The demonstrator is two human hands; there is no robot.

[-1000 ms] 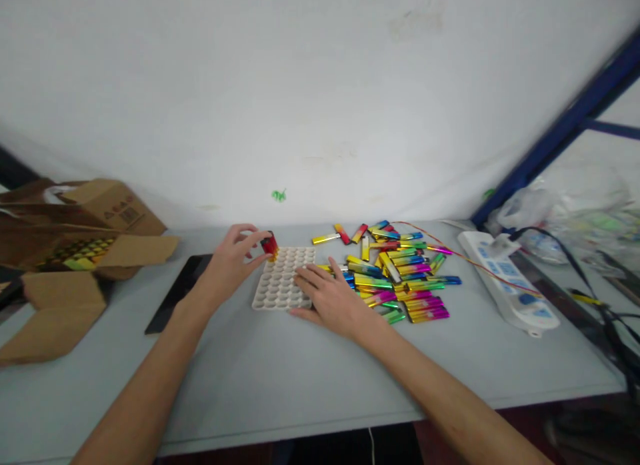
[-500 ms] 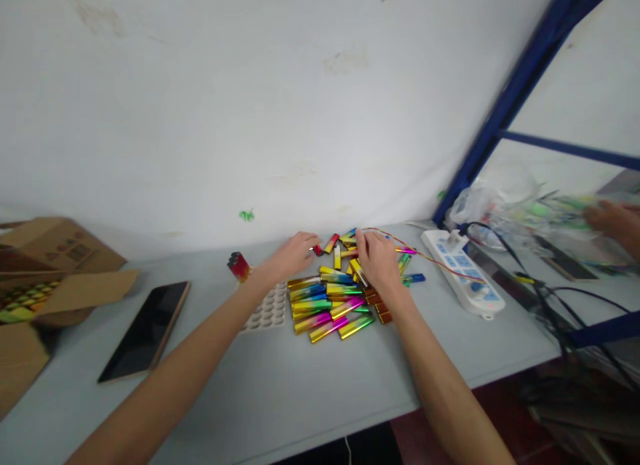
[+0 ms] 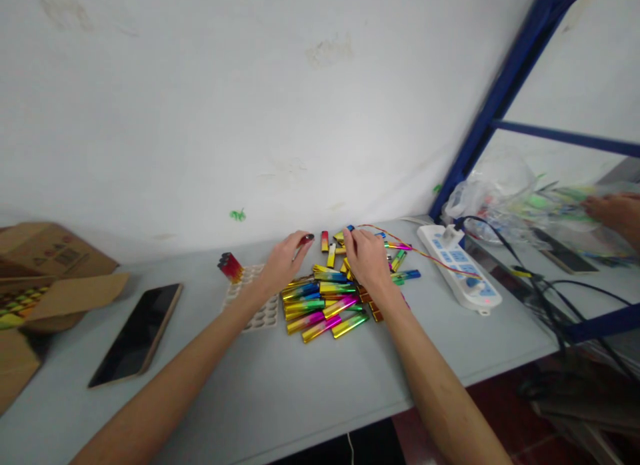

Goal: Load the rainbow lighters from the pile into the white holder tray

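Grey worktop (image 3: pixel 300 392): the left hand (image 3: pixel 283 262) pinches a dark-ended tube (image 3: pixel 307 239); the right hand (image 3: pixel 369 257) curls over the shiny tubes (image 3: pixel 305 306), its grip hidden; the holed tray (image 3: pixel 264 316) lies partly beneath the left wrist.

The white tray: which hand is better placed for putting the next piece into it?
Likely the left hand: it holds a dark-ended piece and is nearer the tray. The right hand is at the pile of shiny pieces, farther away; whether it grips one is unclear.
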